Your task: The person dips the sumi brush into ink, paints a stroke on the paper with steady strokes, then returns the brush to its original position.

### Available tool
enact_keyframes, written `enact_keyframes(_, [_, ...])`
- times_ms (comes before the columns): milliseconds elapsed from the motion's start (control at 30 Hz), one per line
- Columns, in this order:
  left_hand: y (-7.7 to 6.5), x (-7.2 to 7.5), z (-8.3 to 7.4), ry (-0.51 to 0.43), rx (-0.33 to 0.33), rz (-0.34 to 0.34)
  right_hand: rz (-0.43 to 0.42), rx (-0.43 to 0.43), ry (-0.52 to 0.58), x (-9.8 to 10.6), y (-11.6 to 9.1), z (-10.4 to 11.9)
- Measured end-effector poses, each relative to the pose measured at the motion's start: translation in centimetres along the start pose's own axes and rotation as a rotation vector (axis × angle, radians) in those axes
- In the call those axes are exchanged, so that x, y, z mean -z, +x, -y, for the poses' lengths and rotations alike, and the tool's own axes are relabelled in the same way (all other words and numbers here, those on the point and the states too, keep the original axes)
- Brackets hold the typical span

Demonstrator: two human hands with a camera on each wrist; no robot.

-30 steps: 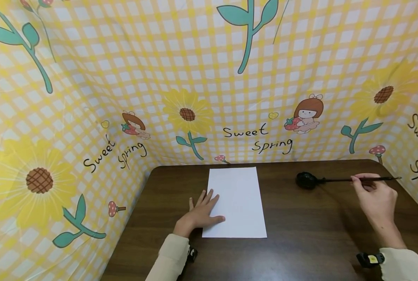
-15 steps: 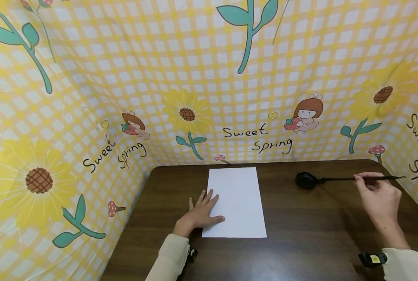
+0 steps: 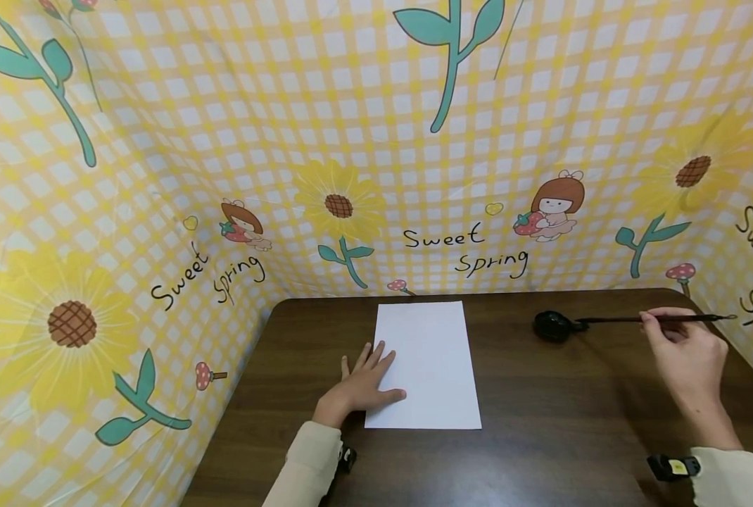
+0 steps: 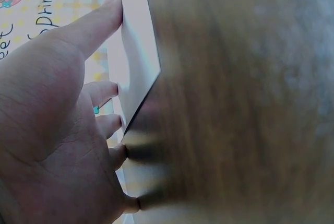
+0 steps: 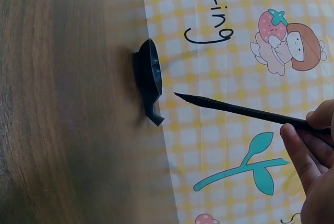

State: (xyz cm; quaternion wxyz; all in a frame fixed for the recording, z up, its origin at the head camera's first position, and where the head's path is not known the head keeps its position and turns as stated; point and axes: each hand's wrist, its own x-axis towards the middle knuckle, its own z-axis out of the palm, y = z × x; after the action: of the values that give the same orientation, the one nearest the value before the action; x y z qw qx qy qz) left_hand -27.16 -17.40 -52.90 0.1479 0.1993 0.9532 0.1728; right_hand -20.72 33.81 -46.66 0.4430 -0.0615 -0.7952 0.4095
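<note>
A white sheet of paper (image 3: pixel 436 359) lies on the brown table, left of centre. My left hand (image 3: pixel 362 384) rests on its left edge with fingers spread; the left wrist view shows the thumb and fingertips (image 4: pixel 116 15) against the sheet. At the right, my right hand (image 3: pixel 692 359) pinches a calligraphy brush (image 3: pixel 611 320) by its dark shaft, held nearly level and pointing left. A small black ink dish (image 3: pixel 550 327) with a stubby handle sits at the back right. In the right wrist view, the black brush tip (image 5: pixel 185 97) is apart from the dish.
A yellow checked cloth (image 3: pixel 414 176) with sunflowers and lettering hangs behind the table and along both sides. The table's back edge (image 3: pixel 503 294) runs close behind the paper and dish. Each wrist wears a small black camera (image 3: pixel 673 467).
My right hand has shifted a little to the right, drawing the brush away from the ink dish and raising it slightly. The left hand, paper and dish have stayed in place.
</note>
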Motion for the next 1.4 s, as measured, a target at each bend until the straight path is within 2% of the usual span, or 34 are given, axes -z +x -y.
enact_keyframes(400, [0.1, -0.1, 0.1, 0.001, -0.004, -0.003, -0.005, 0.031, 0.013, -0.4, 0.5, 0.4])
enact_keyframes(1067, [0.1, 0.0, 0.0, -0.013, -0.004, -0.004, 0.01, 0.073, 0.081, -1.2, 0.7, 2.8])
enact_keyframes(1400, [0.2, 0.3, 0.6, -0.041, -0.022, -0.014, 0.032, 0.118, 0.132, -2.6, 0.8, 4.4])
